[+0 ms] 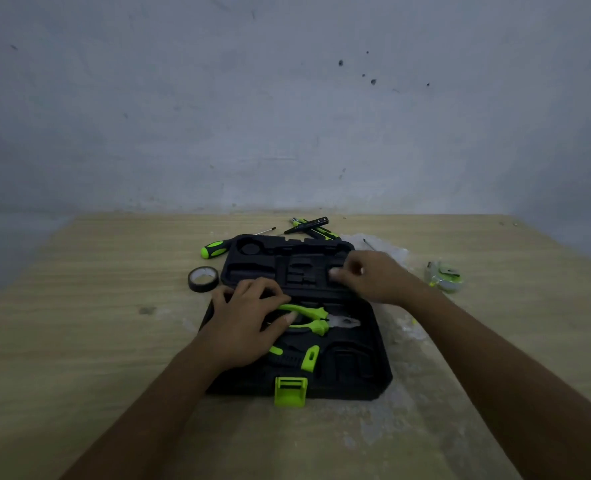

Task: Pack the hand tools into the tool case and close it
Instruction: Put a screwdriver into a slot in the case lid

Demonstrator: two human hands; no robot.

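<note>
Head view: the black tool case (297, 327) lies open flat on the wooden table (79, 306), its green latch (290, 391) facing the person. The left hand (249, 323) rests spread over the handles of the green-and-black pliers (318, 320), pressing them into their moulded recess in the near half; it presses rather than grips. The right hand (373, 277) hovers curled over the far half, fingertips pinched toward a recess; whether it holds anything cannot be told. A second green-handled tool (297, 356) sits below the pliers. Still outside the case: a screwdriver (217, 247) and a roll of black tape (203, 279) to its left, slim tools (313, 227) beyond its far edge, and what looks like a tape measure (444, 276) at right. Judged handling: the pliers are rigid steel, fairly heavy, with grippy sleeves, best taken at the handles and pushed home at both ends. The screwdriver suits a handle grasp; the tape roll is light and likely to roll. The plastic case is stiff, and its lid probably will not close over an unseated tool.
</note>
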